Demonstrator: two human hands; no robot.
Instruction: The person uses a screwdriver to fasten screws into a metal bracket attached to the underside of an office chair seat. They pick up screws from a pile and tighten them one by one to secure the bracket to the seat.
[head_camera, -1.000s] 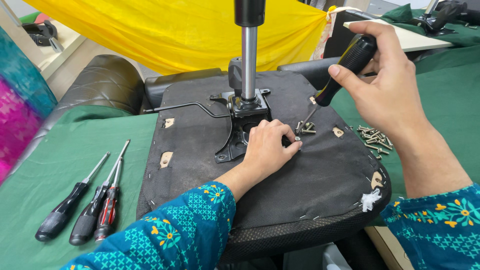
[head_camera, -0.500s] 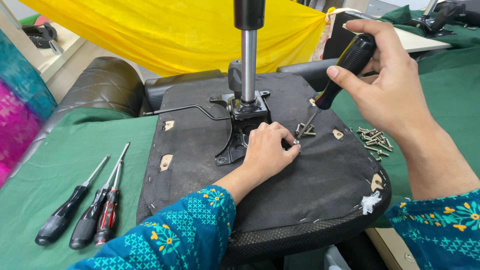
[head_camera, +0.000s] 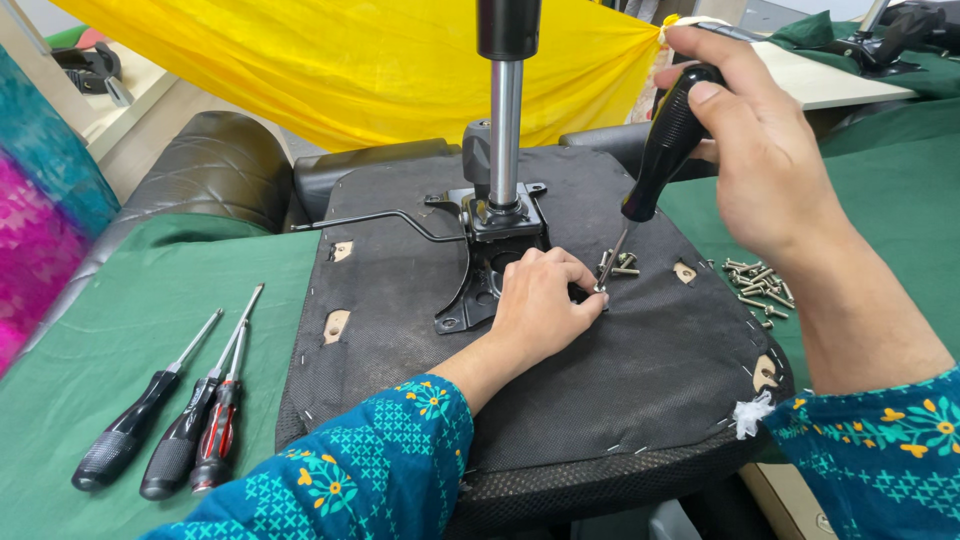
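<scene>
An upturned black office chair seat (head_camera: 640, 370) lies on the green-covered table, its metal mechanism plate (head_camera: 490, 260) and gas-lift column (head_camera: 506, 120) pointing up. My right hand (head_camera: 760, 150) grips a black-handled screwdriver (head_camera: 665, 150), tilted so that its tip meets the seat next to my left fingertips. My left hand (head_camera: 545, 305) rests on the seat beside the plate, its fingers pinched around a screw at the screwdriver's tip. A few loose screws (head_camera: 622, 266) lie just behind the tip.
Three screwdrivers (head_camera: 180, 410) lie side by side on the green cloth (head_camera: 120, 330) at the left. A pile of screws (head_camera: 758, 285) sits on the cloth right of the seat. A black chair backrest (head_camera: 215, 165) and yellow fabric (head_camera: 380, 60) lie behind.
My right hand has tipped the screwdriver slightly and its tip has come down to my left fingertips. My left hand stays in place on the seat.
</scene>
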